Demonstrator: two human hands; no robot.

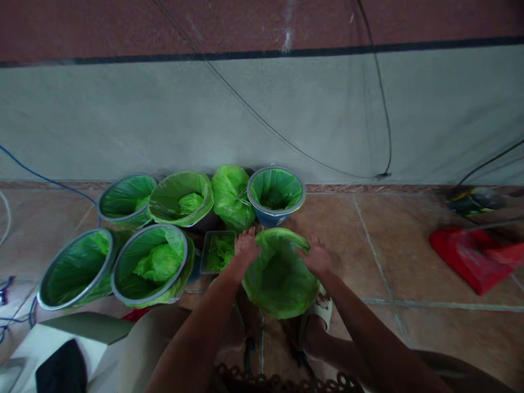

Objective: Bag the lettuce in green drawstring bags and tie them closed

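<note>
From where I stand, the person is bent over a green bin liner, its mouth open upward on the tiled floor between their sandalled feet. The film hides most of whatever container is under it.

The left hand lies against the liner's edge at about ten o'clock, fingers extended; I cannot tell whether it is pinching the film or only pressing on it. The right hand, at about two o'clock, has hold of the edge, thumb toward the inside and fingers outside.

I'd judge this to be the step of spreading the liner and folding it down over a bin's rim. Straight off at twelve o'clock stands a blue bin with a grey ring around its lined mouth, and the grey-ringed bins toward nine and ten look much the same. No such ring shows on the one in hand, so the next move seems to call for evening out the film all round, with both hands keeping the edge from springing back, before any ring could sit properly.

A knotted green bag sits at eleven, and a plastic tub of crumpled green film at nine, close by the left hand. A red dustpan lies well apart at three o'clock.
</note>
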